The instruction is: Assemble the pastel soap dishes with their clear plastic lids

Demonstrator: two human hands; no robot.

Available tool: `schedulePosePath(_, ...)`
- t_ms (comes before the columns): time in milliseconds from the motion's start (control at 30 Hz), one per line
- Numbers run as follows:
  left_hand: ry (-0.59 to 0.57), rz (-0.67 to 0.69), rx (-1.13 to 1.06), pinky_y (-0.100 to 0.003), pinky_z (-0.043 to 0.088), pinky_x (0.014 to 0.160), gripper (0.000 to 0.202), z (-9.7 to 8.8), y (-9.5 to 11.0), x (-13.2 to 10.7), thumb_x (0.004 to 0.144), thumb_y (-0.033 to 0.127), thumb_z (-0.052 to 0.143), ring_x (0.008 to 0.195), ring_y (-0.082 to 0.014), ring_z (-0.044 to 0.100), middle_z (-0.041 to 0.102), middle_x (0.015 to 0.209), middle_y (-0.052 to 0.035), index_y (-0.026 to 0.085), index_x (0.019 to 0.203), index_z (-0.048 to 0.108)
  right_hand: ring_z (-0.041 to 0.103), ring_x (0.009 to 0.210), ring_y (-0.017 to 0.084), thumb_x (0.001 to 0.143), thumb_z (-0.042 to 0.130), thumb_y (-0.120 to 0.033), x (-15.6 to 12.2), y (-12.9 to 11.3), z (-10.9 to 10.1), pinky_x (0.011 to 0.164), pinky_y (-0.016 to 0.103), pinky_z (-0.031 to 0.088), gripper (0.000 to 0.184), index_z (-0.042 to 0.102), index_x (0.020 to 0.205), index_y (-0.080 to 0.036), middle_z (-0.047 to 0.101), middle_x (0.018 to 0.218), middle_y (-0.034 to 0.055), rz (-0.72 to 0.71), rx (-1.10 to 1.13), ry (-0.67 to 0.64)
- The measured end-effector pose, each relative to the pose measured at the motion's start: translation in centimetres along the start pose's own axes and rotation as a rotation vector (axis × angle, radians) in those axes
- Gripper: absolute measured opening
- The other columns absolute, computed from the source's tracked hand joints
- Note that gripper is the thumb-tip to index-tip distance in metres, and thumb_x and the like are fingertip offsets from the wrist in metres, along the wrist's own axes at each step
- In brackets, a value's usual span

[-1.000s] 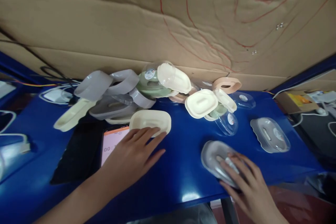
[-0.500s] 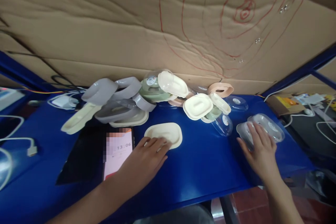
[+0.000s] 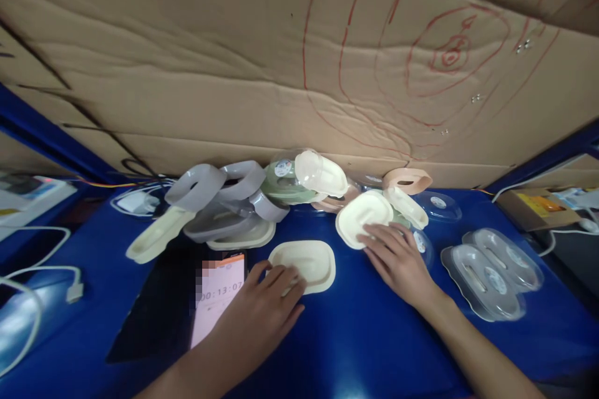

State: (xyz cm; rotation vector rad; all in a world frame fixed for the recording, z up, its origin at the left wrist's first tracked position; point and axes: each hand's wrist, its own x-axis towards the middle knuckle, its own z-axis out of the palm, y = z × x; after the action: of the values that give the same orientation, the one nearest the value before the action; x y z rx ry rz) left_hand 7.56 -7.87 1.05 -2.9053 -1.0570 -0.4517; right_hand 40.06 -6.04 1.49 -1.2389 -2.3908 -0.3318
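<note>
My left hand [image 3: 274,308] has its curled fingers on the near left edge of a cream oval plastic dish [image 3: 314,262] that lies flat on the table. Its thumb side is partly hidden. My right hand [image 3: 397,259] grips the lower right rim of a second cream oval dish [image 3: 362,217], which has a raised middle and is tilted at the front of a pile. Beside my right fingers, a clear plastic cover [image 3: 422,246] with a round label is partly covered. A smartphone [image 3: 218,299] showing a timer lies next to my left wrist.
Grey rings [image 3: 196,187], green parts [image 3: 276,186] and a peach ring [image 3: 407,181] are heaped against the cardboard wall [image 3: 210,75]. Two clear-covered pieces [image 3: 491,274] lie on the blue table [image 3: 365,336] at right. White cables [image 3: 42,268] are at left.
My right hand has left the clear-covered pieces on the right and moved left to the cream dish by the pile, which is now tilted more. My left hand stays on its dish. The view has shifted.
</note>
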Motion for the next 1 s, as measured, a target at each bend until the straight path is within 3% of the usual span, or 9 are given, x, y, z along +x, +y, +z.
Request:
schedulePosePath(233,0.01,0.012,-0.054,-0.049,0.044,0.097,0.018,-0.4,0.4,0.1,0.106,0.017,0.053,0.1,-0.0269,0.07,0.076,0.117,-0.0072,0.019,0.115,0.068,0.073,0.107,0.017,0.106,0.06,-0.012,0.1,-2.8,-0.6,0.114,0.042,0.04,0.03,0.07,0.133,-0.021,0.081,0.113,0.0045,-0.156,0.191,0.03)
schedulePosePath(500,0.013,-0.045,-0.122,-0.045,0.047,0.088,0.013,-0.3,-0.3,0.4,0.105,0.017,0.056,0.094,-0.0247,0.07,0.075,0.105,-0.0042,0.02,0.11,0.067,0.072,0.096,0.017,0.109,0.059,-0.024,-0.3,-6.4,-1.7,0.095,0.032,0.054,0.025,0.071,0.128,-0.014,0.079,0.104,0.0058,-0.309,0.294,-0.027)
schedulePosePath(600,0.087,-0.057,-0.076,-0.044,0.048,0.087,0.014,-0.2,-1.0,0.4,0.104,0.015,0.056,0.094,-0.0253,0.07,0.075,0.106,-0.0054,0.02,0.111,0.066,0.072,0.086,0.016,0.112,0.055,-0.031,-1.1,-7.6,-2.0,0.089,0.03,0.056,0.027,0.072,0.127,-0.015,0.078,0.095,0.0038,-0.326,0.296,-0.037)
schedulePosePath(733,0.333,-0.173,0.057,-0.043,0.05,0.096,0.026,-1.5,-4.0,0.6,0.104,0.016,0.057,0.112,-0.0283,0.07,0.072,0.124,-0.0104,0.022,0.129,0.062,0.071,0.081,0.015,0.111,0.057,-0.041,-2.2,-8.4,-1.8,0.086,0.028,0.054,0.029,0.07,0.126,-0.02,0.076,0.089,-0.0001,-0.314,0.309,-0.123)
schedulePosePath(867,0.532,-0.526,0.18,-0.054,0.046,0.111,0.051,-3.4,-8.7,0.1,0.102,0.031,0.065,0.139,-0.0389,0.057,0.056,0.153,-0.0193,0.022,0.15,0.05,0.07,0.078,0.015,0.11,0.06,-0.045,-3.0,-8.4,-0.9,0.085,0.029,0.052,0.027,0.069,0.118,-0.022,0.076,0.087,-0.001,-0.34,0.309,-0.166)
schedulePosePath(933,0.514,-0.685,0.231,-0.061,0.042,0.114,0.063,-3.7,-10.9,-0.6,0.101,0.038,0.066,0.149,-0.0443,0.047,0.045,0.164,-0.0225,0.022,0.157,0.044,0.069,0.075,0.016,0.108,0.062,-0.043,-3.3,-8.4,-0.6,0.084,0.031,0.051,0.022,0.069,0.107,-0.022,0.074,0.082,-0.0021,-0.349,0.318,-0.183)
schedulePosePath(1000,0.458,-0.745,0.257,-0.064,0.039,0.114,0.054,-3.4,-12.5,-1.2,0.103,0.039,0.062,0.149,-0.0452,0.047,0.048,0.164,-0.0224,0.021,0.153,0.05,0.068,0.073,0.016,0.106,0.064,-0.038,-3.5,-8.2,-0.7,0.087,0.032,0.05,0.017,0.067,0.097,-0.024,0.071,0.078,-0.0035,-0.339,0.337,-0.247)
